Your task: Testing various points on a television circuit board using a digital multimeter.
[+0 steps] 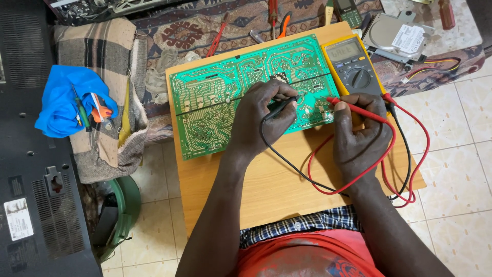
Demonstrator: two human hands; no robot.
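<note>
Green circuit board lies solder side up on the wooden worktop, across the far-left part, its left end near the worktop's left edge and its right end just beside the yellow multimeter at the far-right corner. Board sits flat, at a slight tilt to the worktop edges, so the solder joints face the person and both probes can reach them.

Left hand: grip closed on the black probe, fingers curled round the shaft like a pen, heel of the hand resting on the board for steadiness. Probe tip is down on the board approx. mid-right; exact joint is too small to tell.

Right hand: grip closed on the red probe, tip pointing left onto the board's right end, near the edge. Hand rests on the worktop just in front of the meter, so the display stays in view.

Leads: the black lead loops back from the left hand toward the near edge; the red lead runs in loops round the right wrist and off the right edge, slack enough not to pull on the probes.

Misc.: screwdrivers and pliers lie on the patterned cloth beyond the far edge; a blue cloth with small tools sits off to the left on a checked blanket; a black TV back panel stands further left.
</note>
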